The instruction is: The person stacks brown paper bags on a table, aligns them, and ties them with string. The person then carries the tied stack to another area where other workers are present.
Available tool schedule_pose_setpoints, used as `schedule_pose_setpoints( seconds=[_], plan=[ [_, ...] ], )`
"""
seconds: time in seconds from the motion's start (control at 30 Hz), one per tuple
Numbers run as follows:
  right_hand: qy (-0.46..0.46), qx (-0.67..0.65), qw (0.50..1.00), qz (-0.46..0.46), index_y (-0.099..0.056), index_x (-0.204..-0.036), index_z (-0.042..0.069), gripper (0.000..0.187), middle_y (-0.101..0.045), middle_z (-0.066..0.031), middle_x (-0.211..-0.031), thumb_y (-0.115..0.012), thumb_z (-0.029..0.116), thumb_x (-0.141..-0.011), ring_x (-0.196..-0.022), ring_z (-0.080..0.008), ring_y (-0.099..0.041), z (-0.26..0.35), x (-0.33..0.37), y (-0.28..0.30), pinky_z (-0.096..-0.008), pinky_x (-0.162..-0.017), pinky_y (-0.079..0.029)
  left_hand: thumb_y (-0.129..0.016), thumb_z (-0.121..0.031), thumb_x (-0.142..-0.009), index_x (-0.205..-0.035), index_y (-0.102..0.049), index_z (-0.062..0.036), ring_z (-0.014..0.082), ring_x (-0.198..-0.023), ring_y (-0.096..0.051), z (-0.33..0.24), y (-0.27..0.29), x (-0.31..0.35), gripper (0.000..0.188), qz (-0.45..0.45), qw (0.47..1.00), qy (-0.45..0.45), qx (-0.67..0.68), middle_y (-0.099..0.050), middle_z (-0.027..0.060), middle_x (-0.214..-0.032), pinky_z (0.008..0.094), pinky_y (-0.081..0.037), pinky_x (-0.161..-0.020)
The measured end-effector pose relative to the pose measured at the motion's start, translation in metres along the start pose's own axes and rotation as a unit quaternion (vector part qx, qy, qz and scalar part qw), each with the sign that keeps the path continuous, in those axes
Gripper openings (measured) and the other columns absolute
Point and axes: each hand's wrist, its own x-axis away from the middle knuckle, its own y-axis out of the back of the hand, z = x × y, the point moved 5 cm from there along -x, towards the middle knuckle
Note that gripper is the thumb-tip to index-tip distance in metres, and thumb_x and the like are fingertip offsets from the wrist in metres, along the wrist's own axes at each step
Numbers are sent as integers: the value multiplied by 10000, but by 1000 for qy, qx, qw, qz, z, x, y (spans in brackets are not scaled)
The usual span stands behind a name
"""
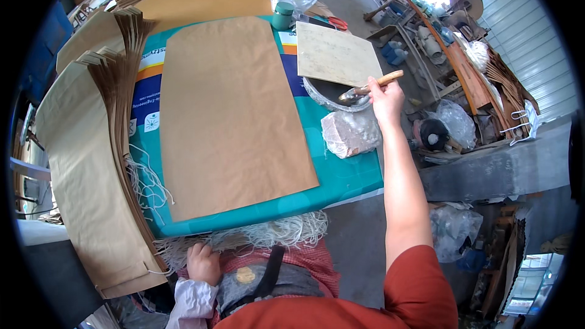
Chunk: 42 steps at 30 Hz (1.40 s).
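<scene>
Teal tabletop (341, 183) carries a flat brown paper sheet (231, 116); beyond its right edge, the right hand (385, 99) grips a wooden-handled brush (372, 87); the left hand (203, 263) closes on white string loops (268, 234) below its near edge.

Paper-bag workshop: stacked brown bags (91, 164), cluttered tool bench (463, 67), concrete floor.

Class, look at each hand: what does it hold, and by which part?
The right hand grips a brush by its wooden handle. The left hand rests in the white strings; a grip cannot be told.

head camera looks steeply down, close over the teal table (341, 183)
</scene>
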Motion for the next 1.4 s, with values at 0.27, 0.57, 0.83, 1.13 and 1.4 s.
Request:
schedule_pose_setpoints(
  seconds=[0.27, 0.57, 0.83, 1.13, 1.4],
  plan=[
    [36, 243, 969, 8, -591, -854, -17, 269, -641, -104, -674, -626, 249, -866, -565, -148, -629, 8, -25, 7, -301, -527, -486, -604, -104, -834, -783, -587, -67, 358, -613, -618, 1, 18, -2, 64, 38, 968, 178, 176, -597, 164, -641, 465, -461, -539],
    [141, -191, 921, 309, -648, -977, 2, 130, -652, -57, -844, -667, 72, -870, -701, -109, -603, 133, 219, -70, -266, -573, -480, -601, -36, -791, -783, -612, 0, 291, -668, -621, 21, 64, -19, 39, 19, 928, 194, 318, -653, 138, -760, 368, -488, -620],
    [213, -98, 854, 464, -669, -935, 31, 132, -629, -101, -764, -700, 59, -809, -612, -229, -624, 173, 275, -155, -313, -535, -474, -582, -86, -667, -748, -584, -23, 257, -965, -542, 17, 66, -33, 104, 0, 993, 95, -63, -562, 174, -1289, 347, -447, -836],
    [174, -55, 877, 444, -657, -810, 51, 52, -642, -98, -742, -692, 88, -796, -612, -247, -639, 174, 285, -169, -322, -547, -492, -592, -122, -701, -821, -628, -27, 245, -1049, -512, 29, 29, -44, 158, 59, 987, 112, -99, -513, 180, -1348, 326, -423, -880],
    [73, 27, 928, 363, -624, -721, 21, 108, -608, -82, -600, -649, 70, -814, -555, -161, -612, 113, 240, -122, -298, -533, -472, -604, -84, -666, -825, -630, -1, 278, -1078, -511, 28, 27, -45, 181, 84, 985, 124, -88, -491, 208, -1360, 349, -433, -910]
  ],
)
